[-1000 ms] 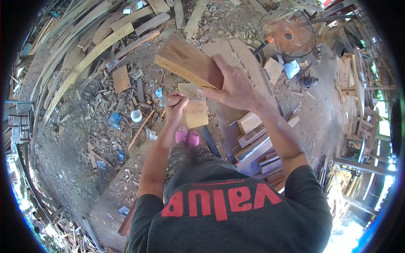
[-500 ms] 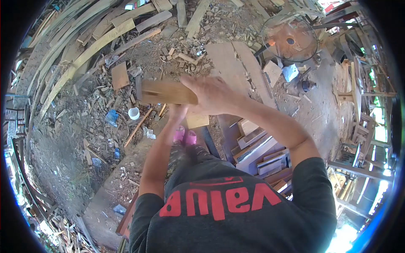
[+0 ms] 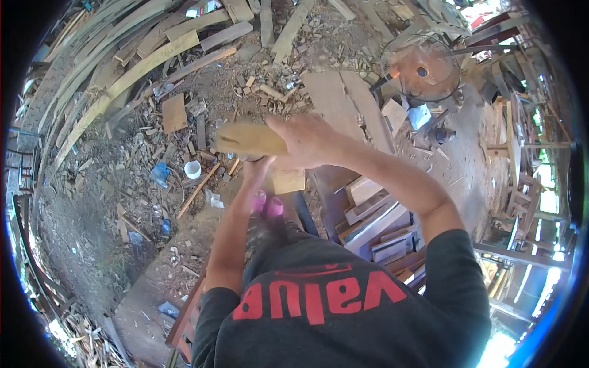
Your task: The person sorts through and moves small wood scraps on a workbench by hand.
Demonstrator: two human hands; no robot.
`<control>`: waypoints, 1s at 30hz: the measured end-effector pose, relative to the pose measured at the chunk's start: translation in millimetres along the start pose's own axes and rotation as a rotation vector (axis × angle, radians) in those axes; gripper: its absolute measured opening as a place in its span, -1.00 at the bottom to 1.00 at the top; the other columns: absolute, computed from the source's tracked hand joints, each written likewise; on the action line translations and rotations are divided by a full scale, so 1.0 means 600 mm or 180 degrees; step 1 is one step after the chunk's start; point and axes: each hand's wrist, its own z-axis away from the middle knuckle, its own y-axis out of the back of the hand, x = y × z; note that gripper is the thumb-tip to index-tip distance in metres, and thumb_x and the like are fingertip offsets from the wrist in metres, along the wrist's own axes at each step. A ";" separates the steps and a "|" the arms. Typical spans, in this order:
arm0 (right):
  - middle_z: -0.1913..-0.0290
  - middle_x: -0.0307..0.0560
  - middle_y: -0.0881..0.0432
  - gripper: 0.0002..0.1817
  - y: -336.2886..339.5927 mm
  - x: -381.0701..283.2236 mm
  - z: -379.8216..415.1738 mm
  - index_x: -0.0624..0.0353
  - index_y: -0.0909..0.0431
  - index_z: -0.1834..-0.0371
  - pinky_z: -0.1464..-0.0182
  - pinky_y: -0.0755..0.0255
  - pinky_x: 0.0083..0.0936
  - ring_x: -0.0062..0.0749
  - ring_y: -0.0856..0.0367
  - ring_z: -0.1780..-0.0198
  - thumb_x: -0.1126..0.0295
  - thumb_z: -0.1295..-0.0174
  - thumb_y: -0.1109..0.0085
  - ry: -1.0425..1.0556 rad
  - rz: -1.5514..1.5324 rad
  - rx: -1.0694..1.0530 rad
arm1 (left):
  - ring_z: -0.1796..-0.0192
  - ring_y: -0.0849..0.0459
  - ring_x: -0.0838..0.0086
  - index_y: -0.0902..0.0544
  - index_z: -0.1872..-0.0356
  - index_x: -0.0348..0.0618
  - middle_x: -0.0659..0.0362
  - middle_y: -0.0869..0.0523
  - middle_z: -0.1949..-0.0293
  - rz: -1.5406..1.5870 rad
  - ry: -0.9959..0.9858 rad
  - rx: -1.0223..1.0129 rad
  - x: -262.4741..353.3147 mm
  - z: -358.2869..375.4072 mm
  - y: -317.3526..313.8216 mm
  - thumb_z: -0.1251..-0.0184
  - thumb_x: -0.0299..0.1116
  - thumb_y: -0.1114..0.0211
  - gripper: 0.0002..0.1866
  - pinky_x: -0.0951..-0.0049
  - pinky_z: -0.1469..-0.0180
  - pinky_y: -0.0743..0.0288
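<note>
**Wood block swung over the small board**

We saw the wood block [image 3: 248,138], blurred with motion, held above the small board [image 3: 288,180], its long axis running nearly level, the free end pointing to the left of the view. Our right hand [image 3: 307,140] was clamped on its near end. Our left hand [image 3: 257,167] sat just under it, seemingly closed around something we could not make out. We judged that a good blow would need the block kept square to what it struck, with the left fingers kept clear. Around lay scrap planks [image 3: 123,80], a white cup [image 3: 192,170] and a wire fan guard [image 3: 420,58] on the dirt floor.
</note>
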 end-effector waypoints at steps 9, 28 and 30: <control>0.28 0.21 -0.66 -0.31 -0.040 0.025 -0.039 0.23 -0.27 -0.04 0.23 -0.54 -0.08 0.16 -0.69 0.28 0.05 -0.02 -0.42 -0.0026 0.0215 -0.0280 | 0.07 -0.62 0.52 -0.64 0.01 -0.22 0.19 -0.67 0.08 0.0617 0.0602 -0.0182 -0.017 -0.007 0.026 -0.17 -0.44 -0.38 -0.67 0.46 0.02 -0.50; 0.26 0.22 -0.67 -0.25 -0.099 0.038 -0.059 0.17 -0.28 -0.18 0.13 -0.54 -0.04 0.09 -0.71 0.20 -0.03 -0.04 -0.38 -0.0226 0.0037 -0.0681 | 0.04 -0.71 0.37 -0.56 -0.02 -0.18 0.13 -0.65 0.02 0.1581 0.1196 0.0280 -0.082 -0.008 0.042 -0.22 -0.49 -0.39 -0.66 0.30 0.01 -0.71; 0.24 0.22 -0.68 -0.26 -0.074 0.047 -0.049 0.18 -0.30 -0.17 0.12 -0.53 -0.05 0.09 -0.70 0.18 -0.01 -0.03 -0.39 -0.0407 0.0026 -0.0543 | 0.07 -0.71 0.38 -0.57 0.00 -0.18 0.13 -0.66 0.03 0.1550 0.1397 0.0429 -0.083 -0.019 0.028 -0.21 -0.51 -0.40 -0.67 0.35 0.07 -0.72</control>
